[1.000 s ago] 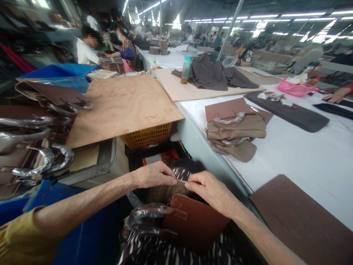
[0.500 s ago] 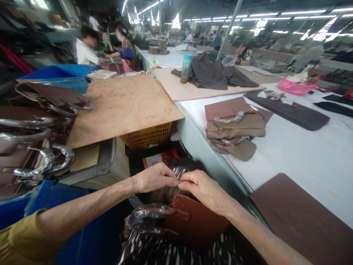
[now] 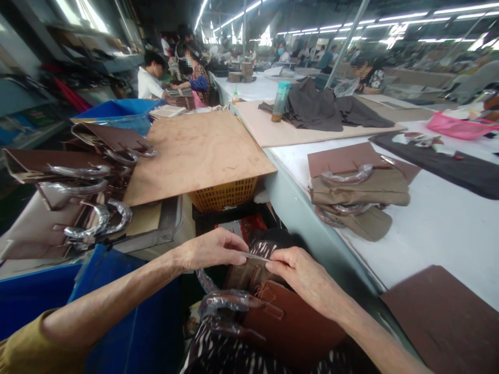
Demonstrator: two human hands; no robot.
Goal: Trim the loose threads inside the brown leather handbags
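Note:
A brown leather bag [image 3: 288, 324] with plastic-wrapped handles [image 3: 228, 301] rests on my lap. Above its open top, my left hand [image 3: 212, 248] and my right hand [image 3: 302, 275] each pinch one end of a thin pale strip [image 3: 255, 256] stretched between them. Both hands have their fingers closed on the strip. What the strip is made of I cannot make out.
A white table [image 3: 440, 228] on my right carries a stack of tan bags [image 3: 358, 192] and a dark brown panel [image 3: 448, 317]. Plywood [image 3: 198, 153] covers a yellow basket [image 3: 224, 195]. Brown bags [image 3: 78, 182] pile over blue bins [image 3: 35, 291] at left. People work at the back.
The view has shifted, so things sit further right. My hands, touching half a second ago, have drawn slightly apart with the strip stretched between them.

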